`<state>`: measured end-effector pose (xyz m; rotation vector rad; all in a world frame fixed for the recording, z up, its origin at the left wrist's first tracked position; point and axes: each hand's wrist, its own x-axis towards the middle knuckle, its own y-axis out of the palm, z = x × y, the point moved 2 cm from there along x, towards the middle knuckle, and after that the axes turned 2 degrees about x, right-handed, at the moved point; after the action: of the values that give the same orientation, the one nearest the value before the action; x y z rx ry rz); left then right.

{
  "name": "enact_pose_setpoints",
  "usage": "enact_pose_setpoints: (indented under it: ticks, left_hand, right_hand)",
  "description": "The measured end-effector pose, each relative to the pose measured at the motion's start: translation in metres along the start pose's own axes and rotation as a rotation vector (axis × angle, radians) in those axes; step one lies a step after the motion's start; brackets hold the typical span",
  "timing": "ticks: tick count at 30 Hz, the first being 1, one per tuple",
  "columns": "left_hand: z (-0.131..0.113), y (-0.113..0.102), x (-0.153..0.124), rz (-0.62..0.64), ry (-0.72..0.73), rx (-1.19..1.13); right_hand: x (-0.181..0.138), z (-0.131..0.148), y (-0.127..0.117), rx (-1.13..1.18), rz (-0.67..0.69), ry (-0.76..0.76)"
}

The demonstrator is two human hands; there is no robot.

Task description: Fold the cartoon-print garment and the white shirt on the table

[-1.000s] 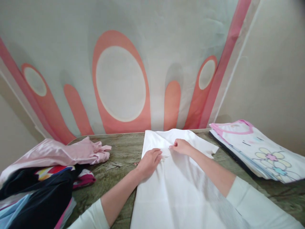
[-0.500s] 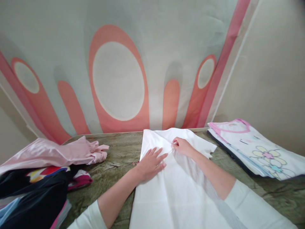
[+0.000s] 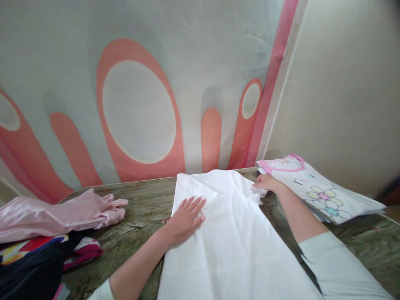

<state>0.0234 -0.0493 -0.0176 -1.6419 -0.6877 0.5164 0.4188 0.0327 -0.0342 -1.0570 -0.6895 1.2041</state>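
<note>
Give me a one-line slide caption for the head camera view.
Left hand flat on a white shirt on a table; right hand at its sleeve.

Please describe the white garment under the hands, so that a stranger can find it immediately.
On the green-brown table, look at the middle, between the pink cloth and the folded flower-print stack. The white garment lies spread flat there, under the left hand. Unlike its neighbours, it is plain white and unfolded.
</note>
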Motion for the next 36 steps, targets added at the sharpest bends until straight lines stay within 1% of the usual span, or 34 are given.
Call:
enact_pose_setpoints:
  ticks: [3,6,9,11,13,14,16,18,19,22,24,28,31,33,35,36]
  left_hand:
    - [0.003,-0.005,0.001,-0.031,0.003,-0.076]
    - [0.005,-0.017,0.010,-0.105,-0.036,-0.214]
    - [0.000,-0.027,0.032,-0.196,-0.062,-0.363]
    - [-0.007,-0.031,0.052,-0.223,-0.077,-0.492]
    - [-0.015,-0.032,0.076,-0.205,-0.127,-0.676]
    - [-0.018,-0.032,0.087,-0.180,-0.171,-0.803]
    - [-0.024,-0.030,0.108,-0.101,-0.270,-1.089]
    - [-0.026,-0.026,0.126,-0.026,-0.345,-1.304]
    - [-0.027,-0.024,0.133,0.001,-0.369,-1.367]
    - [-0.023,-0.019,0.150,0.055,-0.408,-1.456]
    - [-0.017,-0.016,0.156,0.091,-0.410,-1.552]
    - [-0.001,-0.016,0.154,0.139,-0.313,-1.759]
    - [0.012,-0.016,0.145,0.118,-0.299,-1.720]
    - [0.018,-0.014,0.140,0.099,-0.313,-1.670]
    - [0.022,-0.010,0.137,0.082,-0.329,-1.622]
    - [0.024,-0.007,0.137,0.075,-0.337,-1.598]
  right_hand:
    - [-0.001,0.002,0.001,-0.007,0.053,0.005]
    - [-0.005,0.006,-0.002,0.019,0.098,0.003]
    - [-0.011,0.009,-0.007,0.088,0.127,0.000]
    - [-0.015,0.013,-0.012,0.158,0.133,-0.001]
    - [-0.020,0.019,-0.015,0.240,0.136,-0.009]
    - [-0.023,0.024,-0.017,0.284,0.141,-0.019]
    - [-0.027,0.034,-0.018,0.378,0.160,-0.053]
    - [-0.031,0.048,-0.019,0.482,0.183,-0.102]
    - [-0.033,0.055,-0.020,0.537,0.196,-0.128]
    - [-0.039,0.084,-0.020,0.704,0.235,-0.201]
    - [-0.042,0.107,-0.016,0.813,0.265,-0.240]
    - [-0.052,0.158,0.000,1.002,0.330,-0.285]
    - [-0.064,0.183,0.011,1.085,0.396,-0.295]
    - [-0.071,0.185,0.012,1.120,0.454,-0.304]
    - [-0.080,0.173,0.008,1.114,0.481,-0.319]
    - [-0.086,0.163,0.005,1.079,0.469,-0.325]
